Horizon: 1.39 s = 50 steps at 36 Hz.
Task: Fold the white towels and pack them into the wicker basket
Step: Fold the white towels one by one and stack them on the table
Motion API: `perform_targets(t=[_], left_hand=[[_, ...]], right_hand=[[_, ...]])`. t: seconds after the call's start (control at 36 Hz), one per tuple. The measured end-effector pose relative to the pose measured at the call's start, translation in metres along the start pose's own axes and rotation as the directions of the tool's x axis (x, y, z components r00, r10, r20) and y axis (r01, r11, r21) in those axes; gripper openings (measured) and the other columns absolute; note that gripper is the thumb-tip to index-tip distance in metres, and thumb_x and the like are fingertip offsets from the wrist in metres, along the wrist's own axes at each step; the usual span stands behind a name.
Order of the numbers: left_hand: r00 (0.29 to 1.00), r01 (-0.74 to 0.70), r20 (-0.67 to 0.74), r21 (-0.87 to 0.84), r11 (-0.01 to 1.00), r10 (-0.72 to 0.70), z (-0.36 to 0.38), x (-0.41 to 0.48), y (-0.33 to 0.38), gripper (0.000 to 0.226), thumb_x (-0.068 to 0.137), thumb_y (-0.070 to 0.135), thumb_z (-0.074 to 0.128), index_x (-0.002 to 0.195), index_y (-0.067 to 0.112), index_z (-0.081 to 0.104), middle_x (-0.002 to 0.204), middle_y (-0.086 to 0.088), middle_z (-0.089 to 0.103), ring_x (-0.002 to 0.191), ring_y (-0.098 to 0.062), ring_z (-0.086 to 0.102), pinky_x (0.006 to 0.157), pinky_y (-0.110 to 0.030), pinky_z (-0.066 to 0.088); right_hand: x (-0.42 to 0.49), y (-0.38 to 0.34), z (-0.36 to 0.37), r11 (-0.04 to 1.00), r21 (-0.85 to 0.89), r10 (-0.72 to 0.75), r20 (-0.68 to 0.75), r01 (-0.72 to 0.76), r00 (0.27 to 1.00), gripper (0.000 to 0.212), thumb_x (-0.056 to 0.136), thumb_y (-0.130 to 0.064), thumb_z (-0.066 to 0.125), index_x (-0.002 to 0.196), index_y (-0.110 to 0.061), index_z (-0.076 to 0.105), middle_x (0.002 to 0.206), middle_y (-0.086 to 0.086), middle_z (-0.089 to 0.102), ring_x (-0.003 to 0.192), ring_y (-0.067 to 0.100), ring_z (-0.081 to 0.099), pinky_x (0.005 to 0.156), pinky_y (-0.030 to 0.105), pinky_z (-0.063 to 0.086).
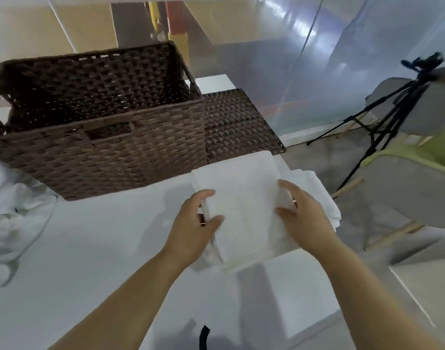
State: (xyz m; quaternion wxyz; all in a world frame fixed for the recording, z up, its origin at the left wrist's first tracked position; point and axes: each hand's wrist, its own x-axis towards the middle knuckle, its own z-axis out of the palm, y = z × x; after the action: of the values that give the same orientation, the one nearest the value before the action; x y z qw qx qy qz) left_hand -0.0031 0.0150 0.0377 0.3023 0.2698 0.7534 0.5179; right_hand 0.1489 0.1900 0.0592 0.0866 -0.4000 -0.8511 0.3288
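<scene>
- Forearms reach up from the bottom edge to a folded towel (pixel 244 205), a neat white rectangle held over the right part of the white desk (pixel 102 248).
- Left grip (pixel 193 223) pinches the towel's left edge, thumb on top and fingers curled beneath.
- Right grip (pixel 302 215) clasps the right edge the same way. Its thumb and forefinger lie on the cloth, and its other fingers are hidden.
- Whether the towel is lifted or rests on the cloth below cannot be told.
- Beneath and to the right, another white towel (pixel 314 188) lies at the desk's edge.
- Ahead and to the left stands the wicker basket (pixel 97 152), open, with its near wall close to the towel's far end. No towel shows inside, though most of the floor is hidden.
- Its woven lid (pixel 239 122) lies flat beside it on the right, touching the towel's far edge.
- The step in hand looks like carrying the folded piece into the basket.
- To do it well, keep both edges pinched evenly so the layers do not slide apart.
- Lift high enough to clear the near rim, and lower the towel flat against one wall to leave room.
- Crumpled towels (pixel 16 213) wait at the left of the desk, not yet folded.
</scene>
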Motion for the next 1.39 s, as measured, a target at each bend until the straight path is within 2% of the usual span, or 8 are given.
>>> perform_targets(t=[0.17, 0.31, 0.39, 0.61, 0.78, 1.03, 1.14, 1.39], left_hand=[[0.988, -0.006, 0.155, 0.085, 0.996, -0.007, 0.075, 0.048, 0.018, 0.044, 0.088, 0.024, 0.063, 0.120, 0.047, 0.042, 0.123, 0.001, 0.053, 0.098, -0.013, 0.061, 0.092, -0.035, 0.051], [0.964, 0.037, 0.248, 0.220, 0.975, -0.093, 0.113, 0.072, 0.024, 0.046, 0.093, 0.020, 0.057, 0.132, 0.035, 0.040, 0.130, 0.000, 0.042, 0.111, -0.017, 0.052, 0.100, -0.034, 0.044], [0.942, 0.074, 0.280, 0.370, 0.926, -0.187, 0.123, 0.077, 0.021, 0.047, 0.093, 0.018, 0.055, 0.138, 0.026, 0.041, 0.135, -0.006, 0.038, 0.118, -0.022, 0.048, 0.105, -0.034, 0.039], [0.938, -0.063, 0.309, 0.602, 0.796, -0.160, 0.096, 0.080, 0.029, 0.029, 0.093, 0.031, 0.054, 0.121, 0.024, 0.055, 0.123, 0.001, 0.050, 0.104, -0.018, 0.054, 0.090, -0.030, 0.045], [0.949, -0.111, 0.288, 0.682, 0.723, -0.126, 0.041, 0.060, 0.034, 0.034, 0.093, 0.044, 0.051, 0.123, 0.029, 0.053, 0.120, 0.008, 0.055, 0.105, -0.012, 0.054, 0.086, -0.028, 0.045], [0.962, 0.155, 0.022, 0.774, 0.614, -0.271, -0.074, -0.013, -0.024, 0.037, 0.094, 0.047, 0.047, 0.127, 0.031, 0.049, 0.126, 0.011, 0.054, 0.110, -0.011, 0.054, 0.090, -0.027, 0.044], [0.923, 0.318, -0.104, 0.748, 0.583, -0.370, -0.124, -0.058, -0.065, 0.037, 0.094, 0.048, 0.045, 0.127, 0.031, 0.048, 0.123, 0.010, 0.055, 0.110, -0.010, 0.055, 0.091, -0.029, 0.046], [0.805, 0.580, -0.295, 0.570, 0.581, -0.514, -0.233, -0.186, -0.159, 0.032, 0.093, 0.046, 0.048, 0.122, 0.032, 0.053, 0.116, 0.012, 0.057, 0.105, -0.008, 0.055, 0.086, -0.025, 0.045]], right_hand=[[0.026, 0.053, -0.043, 0.987, -0.091, 0.129, -0.062, -0.134, 0.990, 0.053, 0.094, -0.014, 0.055, 0.142, -0.031, 0.039, 0.136, 0.006, 0.049, 0.119, 0.026, 0.047, 0.095, 0.038, 0.039], [0.045, 0.083, -0.054, 0.968, -0.129, 0.206, -0.067, -0.213, 0.976, 0.052, 0.094, -0.011, 0.053, 0.142, -0.027, 0.041, 0.133, 0.009, 0.049, 0.117, 0.028, 0.048, 0.091, 0.037, 0.041], [0.051, 0.095, -0.052, 0.931, -0.280, 0.246, 0.007, -0.234, 0.969, 0.050, 0.094, -0.013, 0.049, 0.142, -0.027, 0.039, 0.133, 0.007, 0.047, 0.114, 0.029, 0.050, 0.085, 0.038, 0.047], [0.059, 0.070, -0.057, 0.874, -0.478, 0.071, -0.054, -0.088, 0.996, 0.044, 0.093, -0.026, 0.056, 0.136, -0.020, 0.048, 0.135, 0.003, 0.048, 0.124, 0.027, 0.042, 0.088, 0.039, 0.046], [0.066, 0.013, -0.050, 0.864, -0.486, -0.024, 0.222, 0.132, 0.975, 0.047, 0.094, -0.039, 0.054, 0.138, -0.025, 0.043, 0.131, -0.004, 0.052, 0.113, 0.019, 0.055, 0.086, 0.034, 0.049], [0.053, -0.080, 0.039, 0.747, -0.486, -0.082, 0.611, 0.455, 0.787, 0.056, 0.093, -0.048, 0.051, 0.141, -0.024, 0.036, 0.135, -0.001, 0.048, 0.123, 0.020, 0.048, 0.105, 0.040, 0.036], [0.030, -0.126, 0.097, 0.684, -0.439, -0.109, 0.728, 0.583, 0.677, 0.058, 0.093, -0.048, 0.050, 0.144, -0.024, 0.033, 0.135, 0.000, 0.046, 0.121, 0.022, 0.049, 0.095, 0.036, 0.044], [-0.051, -0.233, 0.235, 0.617, -0.258, -0.150, 0.889, 0.744, 0.432, 0.060, 0.096, -0.044, 0.049, 0.147, -0.023, 0.028, 0.142, 0.002, 0.041, 0.124, 0.023, 0.046, 0.094, 0.032, 0.041]])
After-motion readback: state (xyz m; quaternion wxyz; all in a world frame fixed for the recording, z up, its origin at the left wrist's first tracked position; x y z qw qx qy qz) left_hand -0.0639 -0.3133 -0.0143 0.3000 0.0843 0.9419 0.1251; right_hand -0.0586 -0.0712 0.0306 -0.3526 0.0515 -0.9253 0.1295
